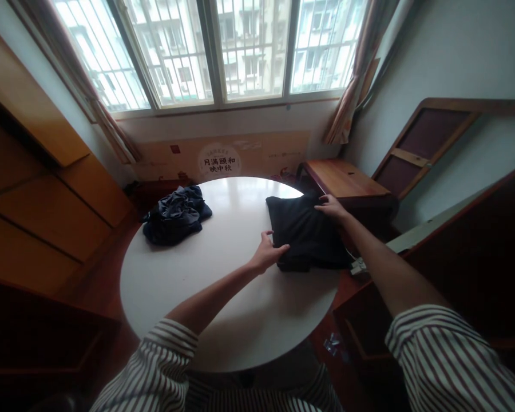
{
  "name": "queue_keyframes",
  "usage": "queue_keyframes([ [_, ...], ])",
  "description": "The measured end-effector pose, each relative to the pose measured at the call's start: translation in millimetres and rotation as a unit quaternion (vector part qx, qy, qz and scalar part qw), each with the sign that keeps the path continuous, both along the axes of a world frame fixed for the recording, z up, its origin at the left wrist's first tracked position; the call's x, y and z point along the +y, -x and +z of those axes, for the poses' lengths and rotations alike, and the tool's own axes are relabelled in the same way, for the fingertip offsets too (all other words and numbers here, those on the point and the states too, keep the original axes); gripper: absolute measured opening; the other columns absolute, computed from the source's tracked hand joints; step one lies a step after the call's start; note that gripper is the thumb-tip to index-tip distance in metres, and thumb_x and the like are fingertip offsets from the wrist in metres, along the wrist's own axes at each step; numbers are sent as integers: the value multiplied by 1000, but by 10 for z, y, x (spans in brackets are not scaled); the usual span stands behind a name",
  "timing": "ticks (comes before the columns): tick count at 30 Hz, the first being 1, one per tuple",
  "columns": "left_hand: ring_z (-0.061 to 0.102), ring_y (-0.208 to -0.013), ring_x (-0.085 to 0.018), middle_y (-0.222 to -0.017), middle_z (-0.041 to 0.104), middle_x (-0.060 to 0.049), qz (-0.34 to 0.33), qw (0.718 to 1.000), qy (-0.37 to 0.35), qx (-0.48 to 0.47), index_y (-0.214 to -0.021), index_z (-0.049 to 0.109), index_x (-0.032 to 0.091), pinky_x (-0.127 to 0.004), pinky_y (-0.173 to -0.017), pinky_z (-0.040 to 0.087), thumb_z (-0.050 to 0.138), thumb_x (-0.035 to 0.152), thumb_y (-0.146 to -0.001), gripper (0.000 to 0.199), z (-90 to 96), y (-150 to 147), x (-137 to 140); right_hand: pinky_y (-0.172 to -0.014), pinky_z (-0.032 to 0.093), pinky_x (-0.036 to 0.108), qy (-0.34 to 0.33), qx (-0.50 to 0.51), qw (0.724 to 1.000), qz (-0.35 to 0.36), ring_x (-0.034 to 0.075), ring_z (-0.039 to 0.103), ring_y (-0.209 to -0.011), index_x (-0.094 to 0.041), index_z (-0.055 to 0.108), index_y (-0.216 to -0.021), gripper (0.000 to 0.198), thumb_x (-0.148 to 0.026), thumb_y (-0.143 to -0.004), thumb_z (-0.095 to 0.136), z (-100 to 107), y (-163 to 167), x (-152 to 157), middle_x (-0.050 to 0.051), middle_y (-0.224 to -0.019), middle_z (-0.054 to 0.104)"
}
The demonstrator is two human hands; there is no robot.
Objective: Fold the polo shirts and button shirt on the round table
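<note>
A piece of black folded clothing (304, 232) lies on the right side of the round white table (223, 269), reaching over its right edge. My left hand (266, 253) is at the garment's left edge, thumb over the cloth and fingers spread apart. At the far right edge of the same garment, my right hand (332, 207) has its thumb on top and its fingers curled at the border, holding the fabric. A crumpled heap of dark clothing (175, 214) sits at the table's far left, away from both hands.
A small wooden cabinet (347, 177) stands beyond the table at the right. White plugs with a cable (358, 266) are close to the table's right edge. Barred windows (253, 51) and a printed cardboard panel (249, 154) are behind. Wooden furniture (38, 217) flanks the left.
</note>
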State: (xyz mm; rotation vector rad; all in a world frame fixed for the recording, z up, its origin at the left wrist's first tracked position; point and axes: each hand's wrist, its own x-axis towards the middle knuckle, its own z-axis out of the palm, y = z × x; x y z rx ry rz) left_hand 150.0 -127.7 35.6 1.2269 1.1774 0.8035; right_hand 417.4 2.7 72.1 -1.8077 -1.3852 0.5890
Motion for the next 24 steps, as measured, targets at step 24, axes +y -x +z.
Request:
queue_keyframes([
  [24,49,-131,-33,-143,52,-20,-211,625,-640,393,-137,54,6,-45,-111,37,39,38,-103,50,-200,-237,-437,-116,9,67,141,-337,908,206,28,13,-152,-23,24,-158,57,-41,-104,20,-395,1526,551,11,-166,15],
])
